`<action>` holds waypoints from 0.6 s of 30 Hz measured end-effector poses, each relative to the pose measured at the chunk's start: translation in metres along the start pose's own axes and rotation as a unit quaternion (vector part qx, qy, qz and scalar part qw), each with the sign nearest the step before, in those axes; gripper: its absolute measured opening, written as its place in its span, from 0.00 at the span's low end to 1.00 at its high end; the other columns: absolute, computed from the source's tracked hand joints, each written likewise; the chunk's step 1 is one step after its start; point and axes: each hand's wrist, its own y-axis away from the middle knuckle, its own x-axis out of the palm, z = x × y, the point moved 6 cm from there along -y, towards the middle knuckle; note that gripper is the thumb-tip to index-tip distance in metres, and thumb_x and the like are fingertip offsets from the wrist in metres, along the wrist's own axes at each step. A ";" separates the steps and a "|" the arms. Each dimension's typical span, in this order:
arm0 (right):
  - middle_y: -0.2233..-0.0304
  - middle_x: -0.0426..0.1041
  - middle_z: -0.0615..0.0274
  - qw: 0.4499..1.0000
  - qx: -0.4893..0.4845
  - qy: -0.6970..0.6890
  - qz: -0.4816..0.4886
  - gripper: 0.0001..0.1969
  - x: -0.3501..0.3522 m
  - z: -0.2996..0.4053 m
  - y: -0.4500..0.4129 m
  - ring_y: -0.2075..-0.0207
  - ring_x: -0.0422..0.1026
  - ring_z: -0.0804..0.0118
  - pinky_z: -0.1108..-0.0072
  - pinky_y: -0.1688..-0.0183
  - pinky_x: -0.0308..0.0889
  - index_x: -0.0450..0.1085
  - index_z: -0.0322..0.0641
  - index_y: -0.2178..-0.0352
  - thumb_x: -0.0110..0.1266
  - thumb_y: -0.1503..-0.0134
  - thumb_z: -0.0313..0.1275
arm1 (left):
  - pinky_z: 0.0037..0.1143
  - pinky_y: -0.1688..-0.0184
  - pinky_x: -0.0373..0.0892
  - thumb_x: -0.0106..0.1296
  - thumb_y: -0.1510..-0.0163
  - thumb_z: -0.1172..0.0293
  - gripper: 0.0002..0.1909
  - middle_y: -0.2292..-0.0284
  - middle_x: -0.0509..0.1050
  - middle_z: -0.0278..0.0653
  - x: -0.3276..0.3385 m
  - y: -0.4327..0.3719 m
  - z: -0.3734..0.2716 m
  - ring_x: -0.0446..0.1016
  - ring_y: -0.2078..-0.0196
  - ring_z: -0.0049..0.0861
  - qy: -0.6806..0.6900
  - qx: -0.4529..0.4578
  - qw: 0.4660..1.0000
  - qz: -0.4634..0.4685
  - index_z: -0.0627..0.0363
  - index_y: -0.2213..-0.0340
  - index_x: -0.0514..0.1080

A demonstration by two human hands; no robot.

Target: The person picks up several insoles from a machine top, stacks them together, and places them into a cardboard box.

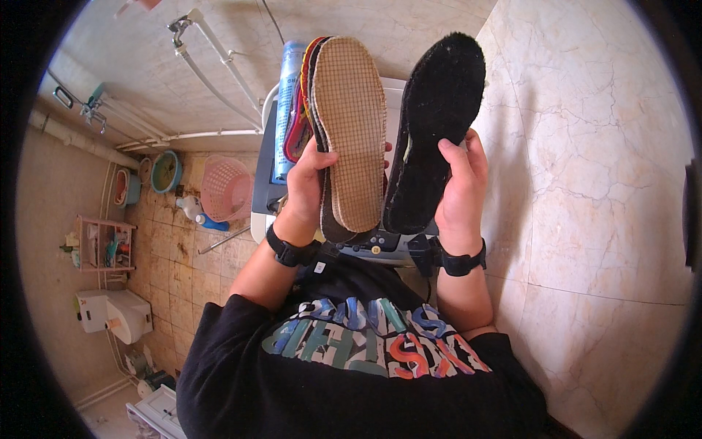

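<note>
My left hand (304,189) grips a stack of shoe insoles, its thumb across the near edge of the top one. That top insole (354,131) is beige with a brown grid pattern; darker insoles show behind it. In my right hand (465,186) is a single black fuzzy insole (436,131), held upright beside the stack and apart from it. A red patterned insole (298,129) with a yellow edge shows left of the stack; whether the left hand holds it is unclear. Behind the insoles stands a washing machine (362,251), largely hidden, with buttons on its front panel.
A blue printed roll or package (285,110) lies on the machine's left side. Tiled wall (592,164) rises close on the right. On the floor at left are a pink basket (225,186), a blue-green basin (166,171), bottles (211,222), a pink shelf (107,244) and a toilet (126,315).
</note>
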 end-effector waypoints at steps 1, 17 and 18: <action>0.60 0.74 0.56 0.999 0.014 -0.009 0.033 0.18 0.006 0.003 0.001 0.58 0.71 0.71 0.80 0.51 0.64 0.63 0.32 0.53 0.53 0.45 0.23 | 0.32 0.50 0.69 0.42 0.55 0.70 0.31 0.53 0.71 0.52 0.000 0.001 0.000 0.73 0.53 0.38 0.011 -0.008 1.000 0.005 0.68 0.47 0.60; 0.62 0.72 0.60 0.981 -0.015 0.149 0.125 0.18 0.025 -0.013 0.008 0.62 0.70 0.74 0.83 0.57 0.65 0.63 0.30 0.54 0.55 0.41 0.30 | 0.27 0.52 0.70 0.45 0.48 0.87 0.24 0.56 0.73 0.38 -0.022 -0.001 0.011 0.73 0.55 0.26 -0.104 0.023 0.990 -0.091 0.60 0.49 0.62; 0.62 0.73 0.60 0.982 -0.017 0.146 0.122 0.17 0.024 -0.014 0.008 0.62 0.70 0.74 0.83 0.57 0.66 0.63 0.29 0.54 0.55 0.41 0.30 | 0.27 0.52 0.70 0.45 0.48 0.87 0.24 0.56 0.73 0.38 -0.021 -0.002 0.012 0.73 0.55 0.26 -0.104 0.023 0.990 -0.091 0.60 0.49 0.62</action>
